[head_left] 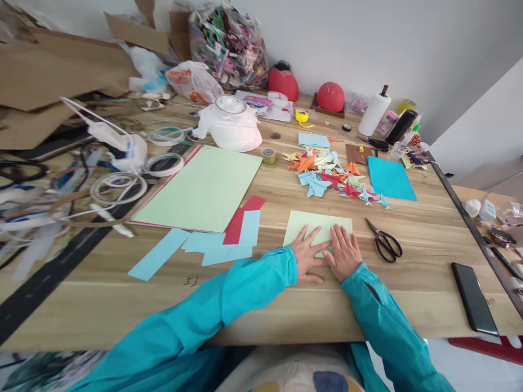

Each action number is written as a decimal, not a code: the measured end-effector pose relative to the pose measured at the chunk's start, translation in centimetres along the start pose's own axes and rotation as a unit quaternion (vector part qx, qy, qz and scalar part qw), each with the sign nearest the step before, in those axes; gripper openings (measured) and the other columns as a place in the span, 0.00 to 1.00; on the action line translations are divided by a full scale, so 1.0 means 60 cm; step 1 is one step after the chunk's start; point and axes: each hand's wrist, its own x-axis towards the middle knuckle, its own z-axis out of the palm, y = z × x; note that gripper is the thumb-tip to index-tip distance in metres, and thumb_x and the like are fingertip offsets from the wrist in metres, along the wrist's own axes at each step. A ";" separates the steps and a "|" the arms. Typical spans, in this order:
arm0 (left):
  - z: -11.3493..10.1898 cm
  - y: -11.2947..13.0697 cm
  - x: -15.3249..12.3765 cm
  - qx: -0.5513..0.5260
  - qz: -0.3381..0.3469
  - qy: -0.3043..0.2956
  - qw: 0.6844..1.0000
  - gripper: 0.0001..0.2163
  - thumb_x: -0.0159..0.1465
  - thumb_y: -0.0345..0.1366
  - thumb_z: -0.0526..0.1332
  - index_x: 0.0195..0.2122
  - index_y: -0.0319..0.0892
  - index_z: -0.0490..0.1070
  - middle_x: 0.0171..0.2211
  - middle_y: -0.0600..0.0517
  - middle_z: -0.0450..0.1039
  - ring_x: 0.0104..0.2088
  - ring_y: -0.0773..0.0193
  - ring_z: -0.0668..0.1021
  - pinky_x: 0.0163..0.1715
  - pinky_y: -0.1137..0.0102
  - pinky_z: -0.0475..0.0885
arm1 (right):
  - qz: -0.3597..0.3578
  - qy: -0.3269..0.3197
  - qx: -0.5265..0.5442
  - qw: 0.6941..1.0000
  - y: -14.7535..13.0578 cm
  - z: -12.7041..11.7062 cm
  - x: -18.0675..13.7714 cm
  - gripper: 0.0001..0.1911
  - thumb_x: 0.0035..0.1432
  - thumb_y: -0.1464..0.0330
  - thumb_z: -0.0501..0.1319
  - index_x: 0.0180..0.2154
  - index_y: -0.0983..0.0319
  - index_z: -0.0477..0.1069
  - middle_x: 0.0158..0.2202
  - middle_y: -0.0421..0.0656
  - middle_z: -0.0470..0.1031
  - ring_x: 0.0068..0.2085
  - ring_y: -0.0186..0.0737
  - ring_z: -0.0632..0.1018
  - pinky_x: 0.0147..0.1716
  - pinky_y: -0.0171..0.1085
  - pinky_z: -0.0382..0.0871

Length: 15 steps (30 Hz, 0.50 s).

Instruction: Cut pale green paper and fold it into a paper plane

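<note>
A pale green sheet of paper lies on the wooden table in front of me. My left hand rests flat on it with the fingers spread apart. Beside it, my right hand presses on the paper's right part, fingers stretched out and its thumb close to the left fingers. Both palms cover the paper's lower portion, so its near edge is mostly hidden. Just right of the paper sit black scissors, blades pointing away from me. Neither hand grasps anything.
A stack of large green sheets lies left, with blue paper strips and a red strip near it. Folded paper stars and a turquoise sheet are farther back. A phone lies at right; cables clutter the left.
</note>
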 end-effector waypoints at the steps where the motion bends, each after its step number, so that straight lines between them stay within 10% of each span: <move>1: 0.000 0.000 0.000 -0.001 0.001 0.000 1.000 0.29 0.54 0.63 0.55 0.56 0.63 0.63 0.66 0.53 0.48 0.62 0.28 0.45 0.52 0.30 0.39 | -0.001 -0.001 0.000 1.000 0.000 -0.001 0.000 0.36 0.63 0.50 0.40 0.65 0.66 0.45 0.66 0.49 0.48 0.66 0.47 0.52 0.61 0.49 0.43; 15: -0.014 0.005 0.000 -0.040 -0.003 -0.020 0.999 0.29 0.51 0.65 0.56 0.50 0.60 0.69 0.65 0.52 0.48 0.62 0.24 0.42 0.51 0.29 0.36 | -0.042 -0.009 0.000 0.999 0.002 -0.009 -0.010 0.38 0.62 0.49 0.41 0.65 0.66 0.45 0.67 0.50 0.46 0.66 0.53 0.48 0.61 0.55 0.36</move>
